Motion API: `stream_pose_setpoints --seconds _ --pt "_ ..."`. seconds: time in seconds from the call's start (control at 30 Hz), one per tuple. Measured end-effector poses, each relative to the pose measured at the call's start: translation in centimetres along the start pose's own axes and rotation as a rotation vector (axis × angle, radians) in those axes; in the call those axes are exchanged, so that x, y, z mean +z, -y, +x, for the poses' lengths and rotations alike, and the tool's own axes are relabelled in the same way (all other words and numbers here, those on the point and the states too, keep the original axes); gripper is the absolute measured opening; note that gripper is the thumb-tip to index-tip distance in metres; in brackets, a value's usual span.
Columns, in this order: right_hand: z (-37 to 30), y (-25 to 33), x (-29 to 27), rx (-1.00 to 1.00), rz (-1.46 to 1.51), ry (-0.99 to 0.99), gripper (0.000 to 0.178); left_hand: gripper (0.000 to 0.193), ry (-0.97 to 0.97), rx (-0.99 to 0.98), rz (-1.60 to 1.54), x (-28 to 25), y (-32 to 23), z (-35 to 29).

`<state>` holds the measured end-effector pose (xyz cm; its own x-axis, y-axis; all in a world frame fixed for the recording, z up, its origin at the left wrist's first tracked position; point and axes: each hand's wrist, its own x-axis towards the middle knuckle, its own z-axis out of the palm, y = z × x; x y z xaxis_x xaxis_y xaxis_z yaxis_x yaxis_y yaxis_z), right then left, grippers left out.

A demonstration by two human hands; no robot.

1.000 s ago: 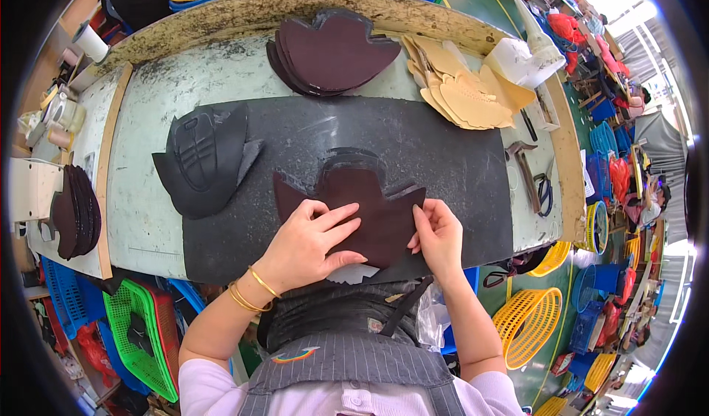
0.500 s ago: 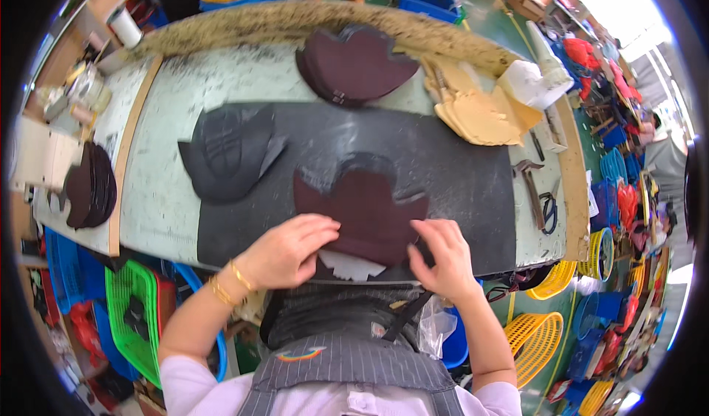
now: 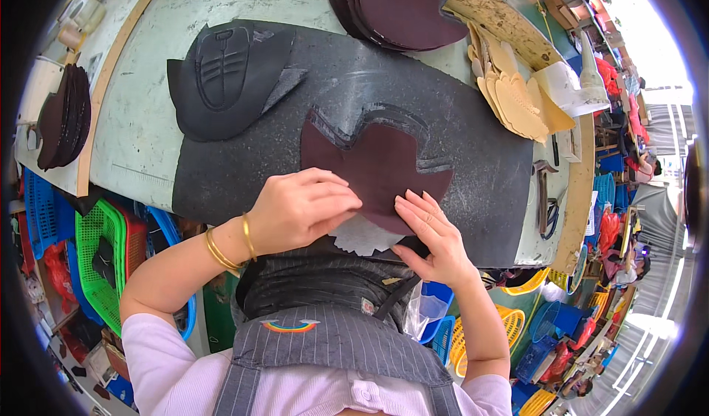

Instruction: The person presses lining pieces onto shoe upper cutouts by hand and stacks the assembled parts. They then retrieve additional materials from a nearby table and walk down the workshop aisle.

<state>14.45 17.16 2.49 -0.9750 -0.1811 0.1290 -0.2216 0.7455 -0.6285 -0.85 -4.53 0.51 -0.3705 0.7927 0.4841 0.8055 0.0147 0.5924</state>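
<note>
A dark maroon cut piece (image 3: 369, 166), probably leather, with black notched edges along its far side, lies in front of me. A pale grey layer (image 3: 365, 236) with a jagged edge shows beneath its near side. My left hand (image 3: 303, 208) is closed at the near left part of the piece, fingers bent and pressed together; its thumb is mostly hidden. Across the near right part rests my right hand (image 3: 436, 242), fingers stretched out on the maroon surface and thumb spread apart by the near edge. Under the piece is a black mat (image 3: 473, 150).
A black moulded piece (image 3: 225, 76) lies on the mat's left. Stacks of maroon pieces (image 3: 406, 14) and tan pieces (image 3: 509, 84) sit at the far side. A hammer (image 3: 541, 194) lies at right. More maroon pieces (image 3: 66, 117) stand left, above a green basket (image 3: 100, 261).
My view has shifted closer to the table. Both hands have come nearer each other; the right hand moved from the piece's right edge onto its near part.
</note>
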Motion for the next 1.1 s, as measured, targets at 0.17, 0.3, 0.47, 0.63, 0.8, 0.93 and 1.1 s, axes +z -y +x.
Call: stream_pose_setpoints --seconds 0.17,0.3,0.47,0.63,0.8,0.93,1.1 --pt "-0.3 -0.8 0.7 0.008 -0.075 0.013 0.045 0.014 0.211 -0.067 -0.312 -1.2 1.1 -1.3" --pt "-0.2 0.8 -0.6 -0.051 -0.012 0.127 0.032 0.012 0.354 0.019 -0.401 -2.4 1.5 -1.5" --pt "3.0 -0.1 -2.1 -0.086 0.188 0.120 0.039 0.022 0.070 -0.305 -0.495 -2.7 2.0 -0.1" --pt "8.2 2.5 2.7 -0.374 -0.321 0.286 0.065 0.032 -0.082 -0.466 -0.279 -1.3 1.6 -0.4" --pt "3.1 4.9 3.4 -0.440 0.121 0.499 0.060 0.053 0.016 -0.208 0.089 -0.6 1.5 -0.7" --pt "6.1 2.2 0.5 -0.208 0.107 0.061 0.061 0.059 0.160 -0.076 0.313 -1.4 0.3 -1.2" --pt "7.7 0.8 2.6 -0.085 -0.521 0.011 0.073 0.054 0.114 -0.222 0.339 -1.2 -0.5 -1.6"
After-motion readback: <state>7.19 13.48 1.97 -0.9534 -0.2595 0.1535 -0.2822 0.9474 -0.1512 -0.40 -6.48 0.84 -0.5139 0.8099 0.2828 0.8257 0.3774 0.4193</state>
